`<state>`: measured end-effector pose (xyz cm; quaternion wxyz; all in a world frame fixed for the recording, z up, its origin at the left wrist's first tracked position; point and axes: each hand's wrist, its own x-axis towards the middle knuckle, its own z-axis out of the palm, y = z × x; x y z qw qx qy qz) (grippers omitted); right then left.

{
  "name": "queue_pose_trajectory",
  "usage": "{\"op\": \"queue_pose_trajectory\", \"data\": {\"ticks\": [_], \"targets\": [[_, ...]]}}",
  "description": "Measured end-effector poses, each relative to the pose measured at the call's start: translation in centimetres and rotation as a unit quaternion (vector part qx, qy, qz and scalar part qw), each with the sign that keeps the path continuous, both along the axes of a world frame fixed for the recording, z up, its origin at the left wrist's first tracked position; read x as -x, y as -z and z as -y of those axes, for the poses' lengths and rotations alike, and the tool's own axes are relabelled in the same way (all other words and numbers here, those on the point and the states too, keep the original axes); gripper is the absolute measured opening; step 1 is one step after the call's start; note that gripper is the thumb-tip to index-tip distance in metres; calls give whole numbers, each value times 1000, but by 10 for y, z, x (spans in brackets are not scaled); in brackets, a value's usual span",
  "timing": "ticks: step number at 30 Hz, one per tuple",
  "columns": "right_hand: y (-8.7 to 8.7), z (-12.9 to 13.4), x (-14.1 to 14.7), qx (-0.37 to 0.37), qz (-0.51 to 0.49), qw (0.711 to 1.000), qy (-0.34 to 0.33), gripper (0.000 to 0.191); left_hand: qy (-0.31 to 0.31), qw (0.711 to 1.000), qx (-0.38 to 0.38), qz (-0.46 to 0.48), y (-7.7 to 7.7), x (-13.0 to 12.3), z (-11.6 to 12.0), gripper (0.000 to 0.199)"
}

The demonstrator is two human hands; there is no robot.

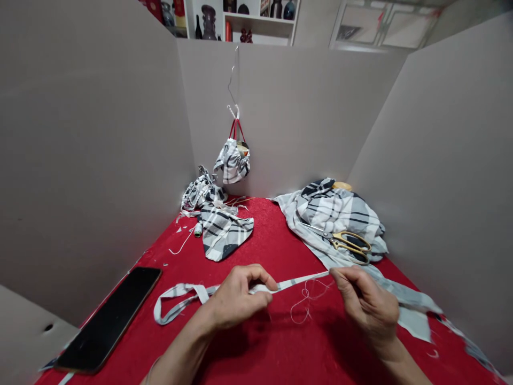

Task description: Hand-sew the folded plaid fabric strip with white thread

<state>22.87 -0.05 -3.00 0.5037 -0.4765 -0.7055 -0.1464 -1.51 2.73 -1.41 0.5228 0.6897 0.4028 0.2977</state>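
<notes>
A narrow white and grey fabric strip (301,279) is stretched between my two hands above the red cloth. My left hand (240,294) pinches it between thumb and fingers, and the strip's other part trails in a loop on the cloth to the left. At the strip's right end, my right hand (366,305) grips it with the fingertips pressed together. Loose white thread (306,305) dangles in curls below the strip, between the hands. Whether a needle is there is too small to tell.
Gold-handled scissors (340,239) lie on a heap of plaid fabric (320,206) at the right. A phone (110,321) rests at the left. Farther back are a plaid piece (224,232), a thread spool (197,230) and scraps (198,192). A plaid pouch (232,163) hangs against the grey panel (300,107).
</notes>
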Motion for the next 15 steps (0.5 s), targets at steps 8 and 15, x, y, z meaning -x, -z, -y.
{"op": "queue_pose_trajectory", "data": {"ticks": [8, 15], "targets": [[3, 4, -5, 1, -1, 1000, 0, 7, -6, 972, -233, -27, 7, -5, 1, 15], [2, 3, -5, -2, 1, 1000, 2, 8, -26, 937, -349, -9, 15, -8, -2, 7]]}}
